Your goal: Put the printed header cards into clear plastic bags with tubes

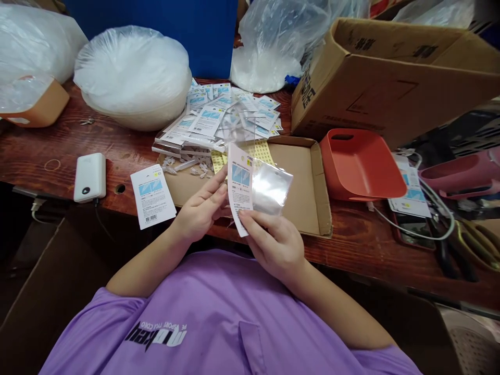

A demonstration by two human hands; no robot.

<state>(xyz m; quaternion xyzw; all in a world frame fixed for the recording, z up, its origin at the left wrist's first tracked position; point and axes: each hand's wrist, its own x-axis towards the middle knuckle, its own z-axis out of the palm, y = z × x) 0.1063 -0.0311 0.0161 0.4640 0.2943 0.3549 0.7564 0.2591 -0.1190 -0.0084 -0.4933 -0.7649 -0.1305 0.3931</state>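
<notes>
Between my hands a white printed card with a blue picture stands tilted upright. My left hand pinches it by its left edge, the fingertips partly hidden behind it. My right hand grips its lower right corner with thumb and fingers. Just behind the card are clear plastic bags, one shiny at the right; whether a hand also holds them I cannot tell. Left of my left hand lies a small stack of the same cards. A shallow cardboard tray sits beyond my hands, with yellow sticker sheets in it.
Bagged cards are heaped behind the tray, small clear plastic pieces before them. A wrapped bowl and white power bank stand left. At right are a red bin, large carton and scissors.
</notes>
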